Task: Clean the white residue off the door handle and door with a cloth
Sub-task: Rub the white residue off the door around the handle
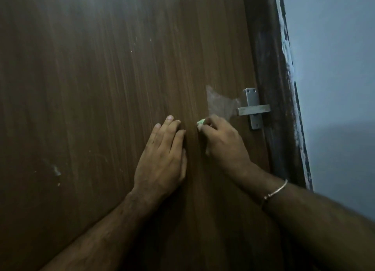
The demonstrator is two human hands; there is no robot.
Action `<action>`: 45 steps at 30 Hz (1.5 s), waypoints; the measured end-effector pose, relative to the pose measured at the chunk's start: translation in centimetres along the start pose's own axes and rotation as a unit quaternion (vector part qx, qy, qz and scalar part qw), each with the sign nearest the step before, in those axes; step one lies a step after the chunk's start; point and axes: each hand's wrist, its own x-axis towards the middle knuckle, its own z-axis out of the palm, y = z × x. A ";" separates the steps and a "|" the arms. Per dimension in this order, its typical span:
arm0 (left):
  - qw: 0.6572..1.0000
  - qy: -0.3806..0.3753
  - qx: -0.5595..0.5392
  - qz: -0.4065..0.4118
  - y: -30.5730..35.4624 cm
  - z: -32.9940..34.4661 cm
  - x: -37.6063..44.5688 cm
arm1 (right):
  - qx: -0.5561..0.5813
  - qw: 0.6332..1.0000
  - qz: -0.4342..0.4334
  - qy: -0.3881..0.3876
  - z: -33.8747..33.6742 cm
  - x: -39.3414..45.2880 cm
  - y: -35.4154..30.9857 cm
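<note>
Residue [220, 104] is showing as a whitish smear on the brown wood-grain door [105, 88], sitting just at nine o'clock from the metal door handle [253, 109] and reaching toward its lever. The right hand [224, 141] is resting against the door just at six o'clock of that smear, its fingers [205, 131] curling tightly together around a small pale cloth [201, 124], of which only a greenish-white corner is peeking out at the hand's ten o'clock side; a second pale strip is showing below the knuckles. A thin bracelet [276, 192] is circling the right wrist. The left hand [162, 161] is lying flat on the door just at nine o'clock of the right hand, palm down, with its fingers [172, 128] stretching straight and close together toward twelve o'clock, holding nothing. The two hands are sitting near each other without touching. Small pale flecks [56, 171] are marking the door far out at nine o'clock. A dark door frame [272, 67] with white paint streaks is running along the three o'clock edge, and a bluish wall [334, 67] is lying beyond it.
</note>
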 end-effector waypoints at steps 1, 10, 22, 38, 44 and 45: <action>1.000 0.000 0.002 -0.001 0.0 0.0 0.0 | -0.006 1.000 -0.002 0.006 -0.3 1.3 0.3; 1.000 0.006 -0.002 0.002 -0.2 0.2 0.2 | 0.000 0.998 0.032 0.047 -0.2 3.2 1.3; 1.000 -0.003 -0.001 0.008 -0.2 0.1 0.3 | 0.043 0.998 0.037 0.033 1.6 -3.1 2.4; 1.000 0.003 -0.004 0.002 0.1 0.0 0.2 | 0.080 0.989 0.101 0.067 2.3 -2.8 2.4; 1.000 -0.002 -0.005 0.007 0.1 -0.2 0.1 | 0.083 0.980 0.143 0.106 2.3 -0.4 1.3; 1.000 -0.001 -0.005 0.005 0.1 -0.2 0.2 | 0.088 0.983 0.125 0.098 2.3 0.1 1.1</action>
